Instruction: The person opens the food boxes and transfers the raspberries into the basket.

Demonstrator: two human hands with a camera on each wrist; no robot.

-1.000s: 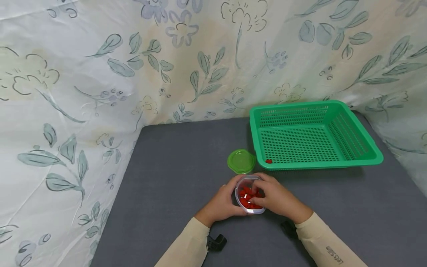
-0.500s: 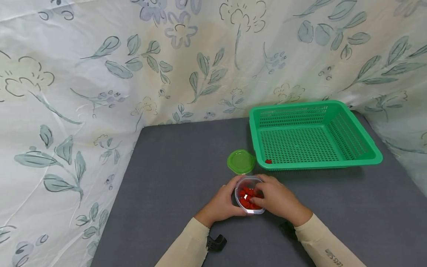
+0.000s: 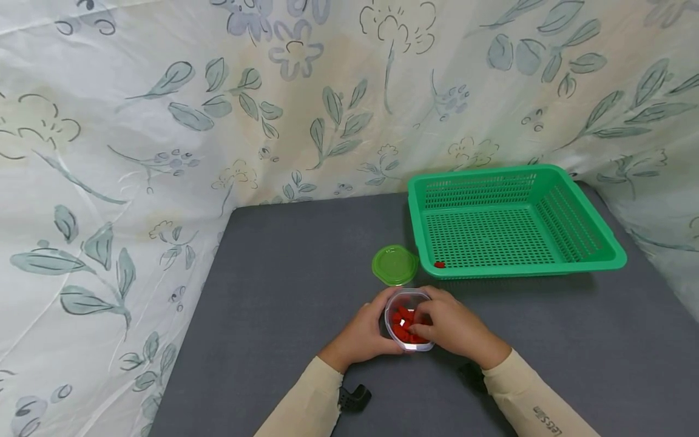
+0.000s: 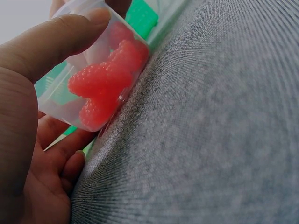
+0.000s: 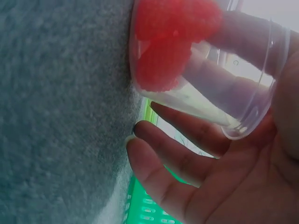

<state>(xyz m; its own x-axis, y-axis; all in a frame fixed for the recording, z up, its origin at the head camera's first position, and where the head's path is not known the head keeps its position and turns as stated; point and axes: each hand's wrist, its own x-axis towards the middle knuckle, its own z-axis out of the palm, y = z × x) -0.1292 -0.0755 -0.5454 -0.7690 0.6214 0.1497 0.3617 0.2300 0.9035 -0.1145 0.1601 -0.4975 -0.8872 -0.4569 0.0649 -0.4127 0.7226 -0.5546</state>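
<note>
A small clear plastic cup [image 3: 416,348] holds several red raspberries [image 3: 401,332] low inside it, at the front middle in the head view. My left hand [image 3: 370,331] grips the cup's left side, its thumb pressed on the wall in the left wrist view. My right hand [image 3: 455,323] reaches into the cup from the right. Its thumb and index finger pinch at a raspberry [image 5: 201,21], while the other fingers lie outside the wall. The inner fingertips are partly hidden by the berries.
Just behind the cup lies a green round lid [image 3: 394,265]. A large green plastic basket [image 3: 524,268] stands at the back right, with a small red piece [image 3: 439,264] in its near left corner. The dark grey tabletop [image 3: 284,291] meets a floral cloth [image 3: 327,91] behind.
My right index finger and thumb have shifted slightly among the raspberries inside the cup. The left hand keeps its hold, and the lid and basket stay put.
</note>
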